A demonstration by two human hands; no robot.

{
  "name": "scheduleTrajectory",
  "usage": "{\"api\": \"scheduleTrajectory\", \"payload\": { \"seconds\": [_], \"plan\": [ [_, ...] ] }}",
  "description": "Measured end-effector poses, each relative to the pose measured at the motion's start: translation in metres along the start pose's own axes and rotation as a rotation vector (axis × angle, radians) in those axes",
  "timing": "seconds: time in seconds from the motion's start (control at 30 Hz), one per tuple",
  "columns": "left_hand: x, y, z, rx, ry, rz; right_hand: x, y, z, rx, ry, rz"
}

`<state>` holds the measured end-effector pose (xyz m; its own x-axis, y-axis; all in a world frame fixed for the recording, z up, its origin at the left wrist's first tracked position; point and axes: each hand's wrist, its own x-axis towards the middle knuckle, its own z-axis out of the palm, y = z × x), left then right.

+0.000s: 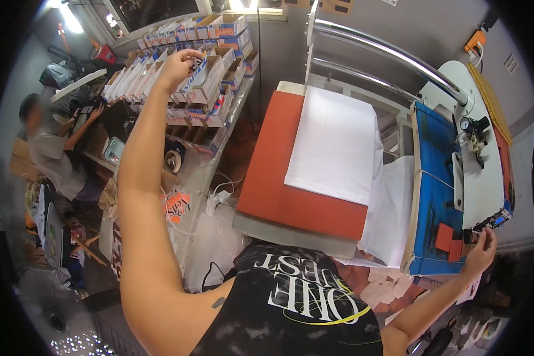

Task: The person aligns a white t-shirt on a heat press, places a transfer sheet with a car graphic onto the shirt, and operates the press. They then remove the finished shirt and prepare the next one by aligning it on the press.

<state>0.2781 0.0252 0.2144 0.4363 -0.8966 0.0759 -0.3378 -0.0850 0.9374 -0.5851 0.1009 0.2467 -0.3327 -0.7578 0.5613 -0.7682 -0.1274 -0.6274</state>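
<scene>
Left hand (181, 70), fingers curled over an open box (211, 88), pinch uncertain; right hand (482, 252), fingers bent at a control box (499, 221), pressing or holding unclear; white cloth (332, 142) toward the far right corner of the red pad (267, 160), overhanging its right edge; step in hand, seemingly, a two-way reach; next move likely calls for a careful left grip; stacked cartons (234, 28) along the table (200, 185), several holding upright pale sheets (127, 81).
</scene>
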Motion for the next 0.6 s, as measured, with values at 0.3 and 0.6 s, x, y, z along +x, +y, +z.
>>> {"api": "scheduleTrajectory", "payload": {
  "seconds": [0.3,0.6],
  "plan": [
    [-0.207,0.018,0.242,0.087,-0.683,0.337,-0.173,-0.104,0.191,0.532,-0.871,0.155],
    [-0.336,-0.052,0.299,-0.516,-0.625,-0.565,-0.248,-0.104,0.234,0.558,-1.194,0.392]
  ]
}}
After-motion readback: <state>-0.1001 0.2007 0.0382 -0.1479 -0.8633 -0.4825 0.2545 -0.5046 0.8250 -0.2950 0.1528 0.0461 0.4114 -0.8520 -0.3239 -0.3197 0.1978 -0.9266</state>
